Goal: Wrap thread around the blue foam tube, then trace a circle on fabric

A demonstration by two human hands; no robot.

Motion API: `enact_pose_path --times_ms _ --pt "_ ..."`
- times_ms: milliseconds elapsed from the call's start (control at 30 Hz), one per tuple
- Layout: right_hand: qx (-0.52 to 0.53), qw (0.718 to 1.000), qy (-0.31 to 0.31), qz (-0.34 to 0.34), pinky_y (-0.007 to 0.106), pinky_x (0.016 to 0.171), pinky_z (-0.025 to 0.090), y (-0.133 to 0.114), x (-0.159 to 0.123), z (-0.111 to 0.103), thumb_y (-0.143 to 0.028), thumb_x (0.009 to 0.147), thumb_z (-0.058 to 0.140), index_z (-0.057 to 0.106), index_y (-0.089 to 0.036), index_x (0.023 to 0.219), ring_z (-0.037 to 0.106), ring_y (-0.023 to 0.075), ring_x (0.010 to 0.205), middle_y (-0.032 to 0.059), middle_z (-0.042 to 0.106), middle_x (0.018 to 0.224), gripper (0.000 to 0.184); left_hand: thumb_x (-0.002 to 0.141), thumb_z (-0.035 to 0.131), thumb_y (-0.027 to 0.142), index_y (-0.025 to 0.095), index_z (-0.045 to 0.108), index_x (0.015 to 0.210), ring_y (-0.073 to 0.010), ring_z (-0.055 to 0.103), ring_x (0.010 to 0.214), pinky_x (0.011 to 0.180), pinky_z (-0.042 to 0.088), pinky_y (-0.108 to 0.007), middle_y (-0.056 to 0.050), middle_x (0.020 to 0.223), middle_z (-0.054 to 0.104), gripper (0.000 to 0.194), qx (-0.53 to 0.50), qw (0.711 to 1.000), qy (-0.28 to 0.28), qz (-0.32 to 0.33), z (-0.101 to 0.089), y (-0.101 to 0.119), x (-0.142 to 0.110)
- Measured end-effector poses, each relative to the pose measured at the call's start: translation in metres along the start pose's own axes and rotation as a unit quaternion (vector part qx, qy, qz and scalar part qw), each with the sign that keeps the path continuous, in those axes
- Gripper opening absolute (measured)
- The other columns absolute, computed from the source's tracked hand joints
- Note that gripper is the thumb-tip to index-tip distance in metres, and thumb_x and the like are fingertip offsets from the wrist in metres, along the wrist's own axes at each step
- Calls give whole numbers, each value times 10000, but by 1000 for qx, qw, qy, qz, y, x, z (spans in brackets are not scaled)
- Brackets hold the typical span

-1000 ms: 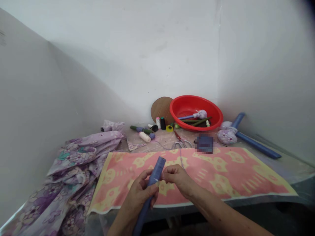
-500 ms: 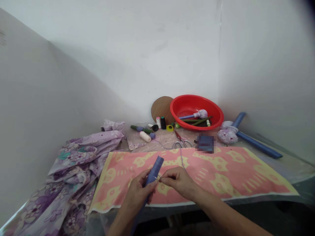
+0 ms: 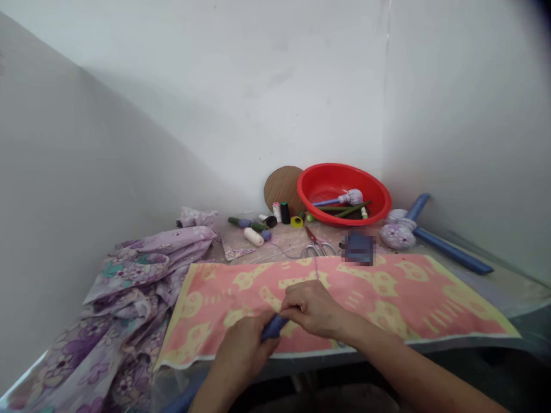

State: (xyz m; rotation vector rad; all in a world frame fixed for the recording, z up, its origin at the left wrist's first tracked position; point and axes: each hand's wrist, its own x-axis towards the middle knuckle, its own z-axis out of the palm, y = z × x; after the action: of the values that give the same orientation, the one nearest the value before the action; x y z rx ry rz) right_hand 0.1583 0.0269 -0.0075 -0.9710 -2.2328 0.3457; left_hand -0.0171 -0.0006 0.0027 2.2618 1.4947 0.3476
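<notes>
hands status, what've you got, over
Left hand gripping blue fabric tube. Right hand curled against its end. Thread running over pink-and-yellow cloth beneath, nothing blocking the hands.

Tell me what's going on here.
A person is working over a pink and yellow patterned cloth. Their left hand grips a blue fabric tube, and their right hand is closed against it. Scissors, thread spools and a red plastic basin lie beyond the cloth.
</notes>
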Motion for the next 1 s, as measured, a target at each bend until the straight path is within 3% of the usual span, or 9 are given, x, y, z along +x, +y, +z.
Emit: enact_pose_path --times_ms 133,267,367,467,567,767,1000 --pt "4 998 -54 -9 179 538 313 8 7 -6 -206 680 607 681 -188 668 533 91 594 -11 623 624 77 648 508 234 240 590 968 -179 550 732 631 348 -219 0 829 639 330 -50 995 -72 41 -1 3 -3" --pt "122 985 -109 46 177 529 332 21 8 -4 -305 661 633 690 -161 683 535 100 586 0 613 602 156 658 511 241 204 598 902 -132 492 642 574 333 -194 29 774 601 261 -122 980 -143 71 -6 8 -5" --pt "258 951 -132 106 182 506 336 30 6 0 -325 623 651 683 -125 674 504 97 548 2 584 569 209 674 517 238 194 589 920 -111 450 636 573 328 -183 35 773 570 260 -181 967 -151 97 -10 12 -7" --pt "383 898 -150 156 186 472 315 33 4 3 -302 590 661 663 -104 636 434 73 482 -18 529 506 203 668 550 235 183 590 895 -97 427 606 547 325 -177 36 721 530 237 -236 957 -129 106 -10 12 -7" --pt "440 870 -110 194 184 440 264 30 4 6 -273 576 652 631 -106 574 351 50 434 -48 451 445 169 674 555 260 152 563 853 -73 400 501 467 322 -176 38 631 479 209 -311 943 -103 67 -5 9 -4" --pt "463 859 -9 217 190 430 195 18 6 14 -272 603 625 585 -122 521 238 38 418 -79 325 403 176 684 559 332 152 389 1021 -65 386 333 340 308 -173 77 473 466 418 -452 892 -8 -6 8 0 8" --pt "467 852 74 224 197 455 227 11 3 18 -287 629 609 600 -123 556 289 53 444 -48 434 457 181 670 602 358 170 404 995 -57 419 332 318 319 -154 55 507 512 424 -567 824 6 8 13 0 12"
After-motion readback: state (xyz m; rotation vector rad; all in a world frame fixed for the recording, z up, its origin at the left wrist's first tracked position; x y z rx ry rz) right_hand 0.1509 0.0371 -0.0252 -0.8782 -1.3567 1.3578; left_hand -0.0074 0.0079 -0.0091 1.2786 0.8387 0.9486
